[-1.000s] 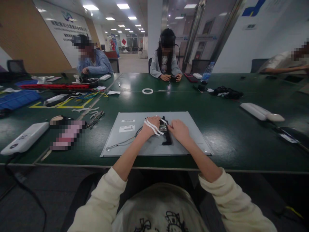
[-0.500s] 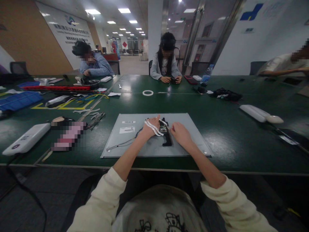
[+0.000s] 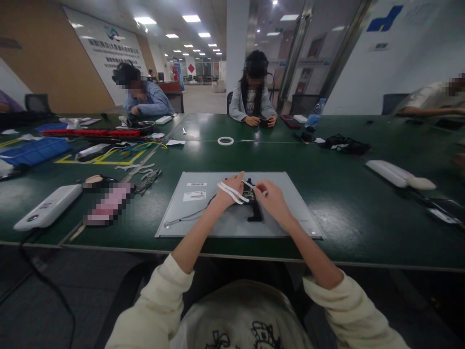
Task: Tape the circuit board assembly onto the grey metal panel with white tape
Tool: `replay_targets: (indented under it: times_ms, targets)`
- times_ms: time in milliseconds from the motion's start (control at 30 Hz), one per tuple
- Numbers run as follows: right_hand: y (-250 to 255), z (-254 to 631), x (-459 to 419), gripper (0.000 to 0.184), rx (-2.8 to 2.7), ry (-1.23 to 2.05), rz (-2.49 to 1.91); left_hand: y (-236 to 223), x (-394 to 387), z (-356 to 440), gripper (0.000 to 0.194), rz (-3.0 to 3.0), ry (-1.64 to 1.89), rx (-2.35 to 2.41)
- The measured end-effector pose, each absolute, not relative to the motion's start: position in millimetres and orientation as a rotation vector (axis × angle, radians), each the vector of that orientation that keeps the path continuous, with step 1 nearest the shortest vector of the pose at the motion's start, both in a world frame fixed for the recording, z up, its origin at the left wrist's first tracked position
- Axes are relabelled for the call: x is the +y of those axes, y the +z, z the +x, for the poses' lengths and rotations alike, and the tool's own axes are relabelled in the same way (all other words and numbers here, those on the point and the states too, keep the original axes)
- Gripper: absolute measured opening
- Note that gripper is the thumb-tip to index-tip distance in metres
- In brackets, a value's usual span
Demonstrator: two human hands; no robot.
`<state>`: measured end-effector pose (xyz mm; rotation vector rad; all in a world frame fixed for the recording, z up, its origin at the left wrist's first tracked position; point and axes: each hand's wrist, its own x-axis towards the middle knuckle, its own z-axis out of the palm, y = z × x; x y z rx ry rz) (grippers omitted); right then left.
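Observation:
A flat grey panel [image 3: 290, 213] with paper labels lies in front of me, and on it rests a black bracket-like part [image 3: 255, 212] with a small circuit board partly hidden by my hands. My left hand [image 3: 228, 190] is over the part's left side, fingers mostly curled. A narrow white strip [image 3: 236, 196], like tape, loops across the back of that hand and runs toward the other one. My right hand [image 3: 272, 198] is closed in a pinch at the strip's right end, beside the circuit board. A thin grey cable [image 3: 187, 216] trails left across the panel.
A white tape roll [image 3: 225, 141] lies beyond the panel. To the left are pliers [image 3: 148, 182], a pink pixelated object [image 3: 111, 203], a white device [image 3: 49, 207] and a blue tray [image 3: 38, 151]. Another white device [image 3: 387, 173] lies right. Co-workers sit across the table.
My right hand has shifted slightly left and up, and its fingers now pinch near the strip's end. The left hand stays about where it was. The whole view has moved slightly.

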<state>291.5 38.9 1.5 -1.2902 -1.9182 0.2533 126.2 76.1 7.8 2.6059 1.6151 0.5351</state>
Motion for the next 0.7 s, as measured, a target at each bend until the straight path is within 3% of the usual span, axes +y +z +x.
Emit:
replay_targets:
  times_ms: [233, 500, 700]
  targets:
    - [26.5, 265.5, 10.4, 0.035, -1.784, 0.594, -1.193, 38.9, 61.4, 129.7, 0.042, 2.447, 0.942, 1.671]
    - [32.5, 267.4, -6.2, 0.028, -1.645, 0.922, -1.095, 42.8, 45.5, 119.7, 0.042, 2.451, 0.83, 1.868]
    - [24.1, 302.9, -4.7, 0.028, -1.589, 0.919, -1.251, 26.6, 32.6, 86.2, 0.035, 2.317, 0.939, 1.778]
